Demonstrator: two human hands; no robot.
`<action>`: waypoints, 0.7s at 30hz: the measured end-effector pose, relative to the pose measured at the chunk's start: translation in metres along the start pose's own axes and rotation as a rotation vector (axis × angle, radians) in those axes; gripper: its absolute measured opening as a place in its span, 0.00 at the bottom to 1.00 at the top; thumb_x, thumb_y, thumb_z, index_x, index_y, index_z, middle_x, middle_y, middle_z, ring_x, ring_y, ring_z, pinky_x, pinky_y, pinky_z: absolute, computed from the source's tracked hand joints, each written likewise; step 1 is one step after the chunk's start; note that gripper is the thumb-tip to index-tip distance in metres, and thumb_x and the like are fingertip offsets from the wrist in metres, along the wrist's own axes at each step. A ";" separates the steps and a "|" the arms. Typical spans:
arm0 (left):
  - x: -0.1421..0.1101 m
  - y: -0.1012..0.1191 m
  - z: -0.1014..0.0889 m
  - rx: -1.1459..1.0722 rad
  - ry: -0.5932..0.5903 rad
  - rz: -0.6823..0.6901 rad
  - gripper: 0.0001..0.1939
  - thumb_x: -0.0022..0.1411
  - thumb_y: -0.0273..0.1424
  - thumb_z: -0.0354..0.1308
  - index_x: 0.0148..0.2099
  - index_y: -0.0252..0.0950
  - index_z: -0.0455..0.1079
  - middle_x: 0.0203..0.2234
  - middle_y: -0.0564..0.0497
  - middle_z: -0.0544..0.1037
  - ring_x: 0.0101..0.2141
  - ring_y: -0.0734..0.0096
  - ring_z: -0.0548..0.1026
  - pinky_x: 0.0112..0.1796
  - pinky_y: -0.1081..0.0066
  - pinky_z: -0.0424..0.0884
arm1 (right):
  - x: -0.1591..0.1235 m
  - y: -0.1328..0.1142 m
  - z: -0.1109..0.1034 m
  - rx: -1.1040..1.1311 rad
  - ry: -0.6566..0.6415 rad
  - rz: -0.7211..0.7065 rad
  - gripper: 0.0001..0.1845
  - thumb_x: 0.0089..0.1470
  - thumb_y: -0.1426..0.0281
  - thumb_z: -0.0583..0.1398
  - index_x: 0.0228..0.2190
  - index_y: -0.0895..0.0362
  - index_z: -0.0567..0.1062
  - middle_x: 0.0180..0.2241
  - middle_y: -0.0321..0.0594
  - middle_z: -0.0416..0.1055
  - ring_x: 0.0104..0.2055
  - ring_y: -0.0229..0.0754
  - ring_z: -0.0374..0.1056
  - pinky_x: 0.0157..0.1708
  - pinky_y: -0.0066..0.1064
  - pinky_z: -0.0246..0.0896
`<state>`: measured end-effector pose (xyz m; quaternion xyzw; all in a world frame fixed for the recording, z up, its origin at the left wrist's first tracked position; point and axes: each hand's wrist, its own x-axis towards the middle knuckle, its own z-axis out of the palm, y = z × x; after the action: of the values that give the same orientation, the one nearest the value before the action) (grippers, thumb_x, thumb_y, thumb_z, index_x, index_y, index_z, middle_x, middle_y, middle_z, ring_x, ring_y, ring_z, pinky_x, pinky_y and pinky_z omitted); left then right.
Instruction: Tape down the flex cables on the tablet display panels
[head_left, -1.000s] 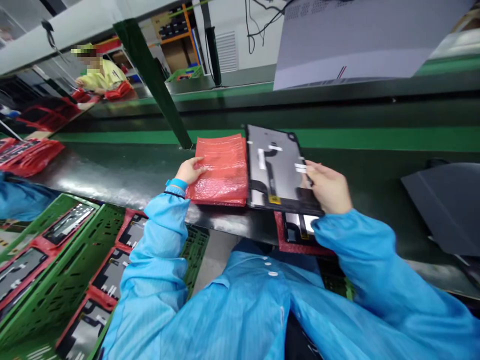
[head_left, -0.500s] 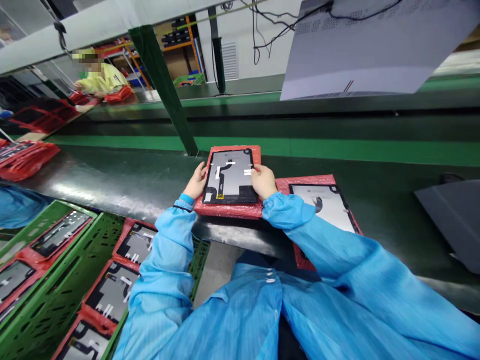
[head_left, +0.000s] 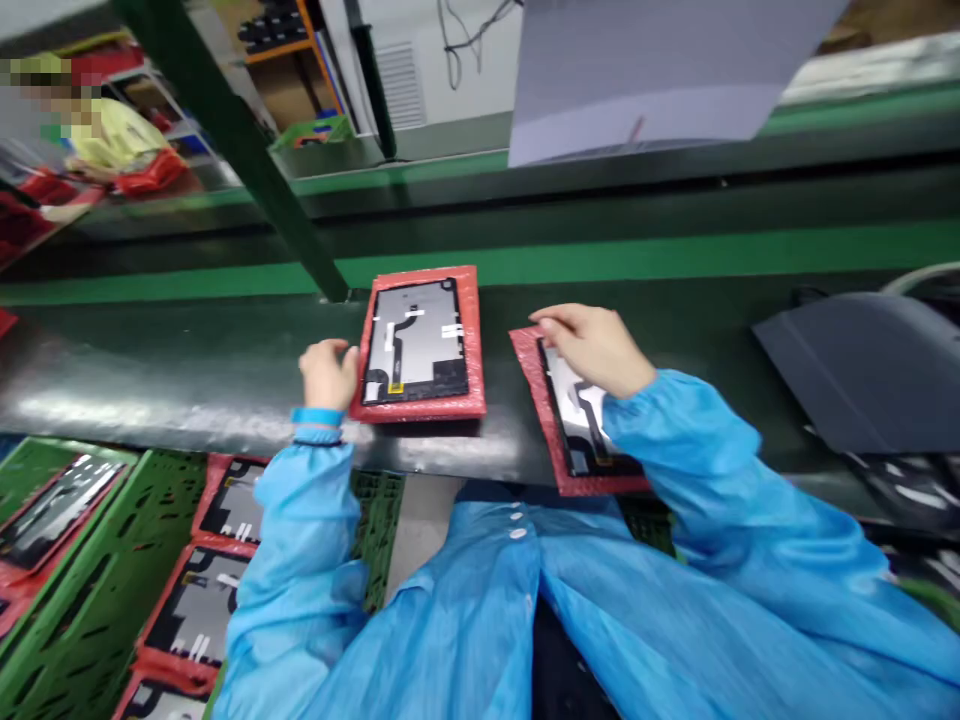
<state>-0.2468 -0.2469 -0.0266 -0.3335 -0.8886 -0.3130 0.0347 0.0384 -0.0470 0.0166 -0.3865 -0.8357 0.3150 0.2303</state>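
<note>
On the dark bench, a tablet screen panel (head_left: 426,335), grey-backed with a black flex cable, lies face down on a stack of red bubble-wrap sheets (head_left: 472,345). My left hand (head_left: 328,372) is just left of that stack, its fingers loosely bent and holding nothing. A second screen panel (head_left: 564,412) rests on red bubble wrap (head_left: 541,405) to the right. Over its far edge reaches my right hand (head_left: 600,345), thumb and forefinger slightly apart; whether they touch the wrap is unclear. My right hand and sleeve cover much of this panel.
Green crates (head_left: 90,570) at the lower left hold several screen panels (head_left: 201,600) on red wrap. A dark grey flat object (head_left: 862,370) sits on the right of the bench. A green post (head_left: 247,170) rises behind the stack. A person in yellow (head_left: 112,135) works at the far left.
Both my hands have let go of the left screen panel, which now lies on its red stack. My right hand has moved right to the second panel; my left has drawn slightly left. The view has shifted.
</note>
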 end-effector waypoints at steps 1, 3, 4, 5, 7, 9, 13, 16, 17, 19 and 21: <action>-0.012 0.007 -0.010 0.093 0.072 0.063 0.11 0.58 0.33 0.56 0.39 0.32 0.71 0.40 0.37 0.76 0.50 0.47 0.70 0.55 0.44 0.61 | -0.016 0.021 -0.018 0.090 0.097 0.070 0.12 0.55 0.71 0.57 0.37 0.59 0.79 0.28 0.40 0.76 0.30 0.39 0.71 0.34 0.29 0.64; -0.041 0.029 -0.022 0.161 0.202 0.183 0.13 0.59 0.37 0.56 0.40 0.32 0.71 0.41 0.37 0.75 0.50 0.46 0.69 0.53 0.44 0.62 | -0.054 0.065 -0.053 0.260 0.309 0.230 0.09 0.53 0.69 0.59 0.32 0.59 0.78 0.21 0.37 0.71 0.21 0.34 0.64 0.23 0.26 0.58; -0.056 0.045 -0.023 0.142 0.249 0.257 0.12 0.60 0.37 0.55 0.40 0.33 0.70 0.40 0.38 0.75 0.48 0.48 0.70 0.51 0.46 0.64 | -0.075 0.086 -0.068 0.338 0.426 0.311 0.07 0.51 0.69 0.60 0.30 0.59 0.77 0.18 0.35 0.69 0.18 0.33 0.61 0.19 0.25 0.54; -0.071 0.062 -0.019 0.101 0.240 0.344 0.11 0.63 0.37 0.53 0.41 0.35 0.70 0.39 0.42 0.76 0.46 0.52 0.70 0.50 0.49 0.65 | -0.095 0.105 -0.081 0.401 0.543 0.396 0.06 0.50 0.70 0.61 0.27 0.59 0.76 0.17 0.34 0.66 0.16 0.32 0.58 0.16 0.24 0.50; -0.097 0.101 0.003 -0.026 0.089 0.628 0.07 0.64 0.33 0.52 0.42 0.39 0.70 0.36 0.46 0.76 0.42 0.59 0.72 0.47 0.57 0.68 | -0.134 0.137 -0.101 0.486 0.750 0.559 0.06 0.50 0.72 0.60 0.23 0.58 0.73 0.14 0.33 0.63 0.15 0.31 0.55 0.14 0.24 0.44; -0.115 0.137 0.039 -0.142 -0.155 0.894 0.08 0.65 0.31 0.51 0.42 0.39 0.71 0.36 0.46 0.77 0.40 0.62 0.72 0.44 0.60 0.70 | -0.163 0.161 -0.114 0.531 0.899 0.697 0.10 0.51 0.75 0.59 0.19 0.58 0.71 0.14 0.33 0.61 0.15 0.31 0.54 0.14 0.25 0.44; -0.119 0.184 0.120 -0.246 -0.342 1.111 0.12 0.65 0.30 0.49 0.45 0.40 0.73 0.40 0.45 0.78 0.43 0.59 0.71 0.46 0.55 0.70 | -0.187 0.191 -0.134 0.639 1.055 0.829 0.13 0.55 0.75 0.57 0.20 0.58 0.69 0.16 0.32 0.63 0.16 0.30 0.56 0.15 0.22 0.49; -0.107 0.196 0.157 -0.248 -0.352 1.131 0.14 0.65 0.30 0.49 0.45 0.38 0.75 0.41 0.44 0.79 0.43 0.57 0.69 0.48 0.51 0.69 | -0.181 0.203 -0.149 0.732 1.044 0.825 0.11 0.56 0.70 0.58 0.23 0.59 0.69 0.19 0.32 0.66 0.17 0.29 0.59 0.16 0.20 0.52; -0.103 0.196 0.163 -0.241 -0.353 1.124 0.14 0.65 0.30 0.48 0.45 0.38 0.75 0.41 0.44 0.79 0.43 0.57 0.69 0.48 0.52 0.69 | -0.178 0.207 -0.153 0.745 1.031 0.813 0.11 0.56 0.69 0.58 0.23 0.59 0.69 0.19 0.32 0.66 0.17 0.29 0.59 0.16 0.20 0.52; -0.098 0.194 0.167 -0.213 -0.360 1.092 0.14 0.66 0.31 0.48 0.44 0.36 0.76 0.40 0.43 0.80 0.42 0.57 0.69 0.48 0.53 0.68 | -0.171 0.214 -0.158 0.743 1.034 0.803 0.11 0.55 0.70 0.59 0.22 0.58 0.68 0.19 0.32 0.66 0.17 0.29 0.59 0.17 0.20 0.53; -0.097 0.191 0.166 -0.169 -0.379 1.050 0.15 0.66 0.32 0.48 0.43 0.36 0.76 0.40 0.44 0.80 0.42 0.58 0.68 0.48 0.54 0.68 | -0.166 0.219 -0.160 0.688 1.092 0.801 0.11 0.53 0.73 0.59 0.21 0.57 0.66 0.17 0.32 0.64 0.17 0.29 0.58 0.18 0.22 0.53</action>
<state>-0.0295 -0.0951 -0.0838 -0.7828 -0.5661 -0.2583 -0.0011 0.3475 -0.0123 -0.0504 -0.6677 -0.2535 0.3816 0.5868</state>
